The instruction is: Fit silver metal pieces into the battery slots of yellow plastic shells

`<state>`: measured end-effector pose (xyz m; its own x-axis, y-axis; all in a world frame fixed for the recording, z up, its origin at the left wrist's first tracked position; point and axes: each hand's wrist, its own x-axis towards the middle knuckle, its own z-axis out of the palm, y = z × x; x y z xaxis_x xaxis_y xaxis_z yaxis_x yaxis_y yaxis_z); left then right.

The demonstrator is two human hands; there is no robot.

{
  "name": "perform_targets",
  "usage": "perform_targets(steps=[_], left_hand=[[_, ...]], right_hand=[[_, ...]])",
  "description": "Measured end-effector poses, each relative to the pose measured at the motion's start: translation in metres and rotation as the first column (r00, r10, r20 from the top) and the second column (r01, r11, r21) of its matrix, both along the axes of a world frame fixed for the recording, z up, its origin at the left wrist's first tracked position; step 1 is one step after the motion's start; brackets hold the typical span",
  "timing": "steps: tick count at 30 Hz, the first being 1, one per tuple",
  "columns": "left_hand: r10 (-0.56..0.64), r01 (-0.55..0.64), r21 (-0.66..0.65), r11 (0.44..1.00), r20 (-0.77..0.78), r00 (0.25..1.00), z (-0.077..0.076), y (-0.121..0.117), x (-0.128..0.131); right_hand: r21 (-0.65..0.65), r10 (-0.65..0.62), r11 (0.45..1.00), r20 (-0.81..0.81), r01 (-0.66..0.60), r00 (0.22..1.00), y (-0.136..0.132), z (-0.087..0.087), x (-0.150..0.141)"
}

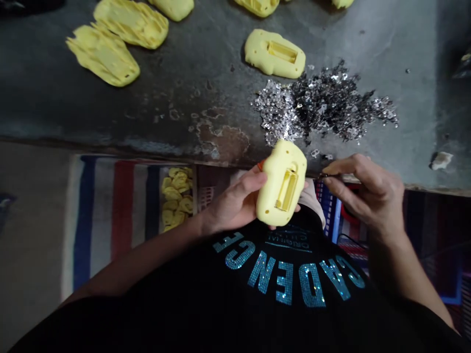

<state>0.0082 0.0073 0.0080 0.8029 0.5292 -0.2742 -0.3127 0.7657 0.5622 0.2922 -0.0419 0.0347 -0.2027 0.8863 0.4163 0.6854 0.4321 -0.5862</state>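
A pale yellow moulded piece [274, 196] is sitting in the person's left hand [231, 201], held just in front of the near edge of the tabletop [165, 78]; a rectangular slot [286, 190] in its face is turning up toward the camera; the left fingers [255, 179] are closing around the piece from behind, gripping it firmly. The right hand [368, 196] is hovering just beside the piece, apart from it; the right fingers [349, 169] are closing in a pinch on a thin dark tool [322, 175], too small to name exactly, whose tip is pointing toward the piece. A loose heap of silver sequins [316, 105] is lying on the tabletop just beyond the piece; a matching slotted yellow piece [274, 53] is resting beside that heap; finned yellow pieces [103, 55] are lying farther off on the left; a small white lump [441, 160] is sitting near the right edge. Below the tabletop, a tub of small yellow pieces [176, 198] is standing beside a striped cloth [106, 215]; the person's black T-shirt [287, 279] with glittering lettering is filling the bottom of the view.
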Motion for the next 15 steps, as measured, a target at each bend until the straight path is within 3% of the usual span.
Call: perform_targets(steps=[2,5,10,15], left_hand=[[-0.053,0.053,-0.001,0.999,0.018,0.998,-0.004,-0.001,-0.002],[-0.084,0.085,-0.020,0.996,0.046,0.995,-0.007,-0.004,-0.004],[-0.095,0.097,-0.020,0.995,0.088,0.992,-0.003,-0.008,-0.004],[-0.103,0.104,0.001,0.995,0.087,0.991,-0.002,-0.010,-0.004]], right_hand=[[0.014,0.109,0.994,-0.058,-0.108,0.992,0.002,0.015,-0.010],[0.046,0.210,0.977,-0.003,-0.210,0.978,0.007,0.030,-0.021],[0.094,0.228,0.961,0.256,-0.260,0.939,0.014,0.043,-0.026],[0.084,0.259,0.948,0.350,-0.306,0.900,0.012,0.051,-0.028]])
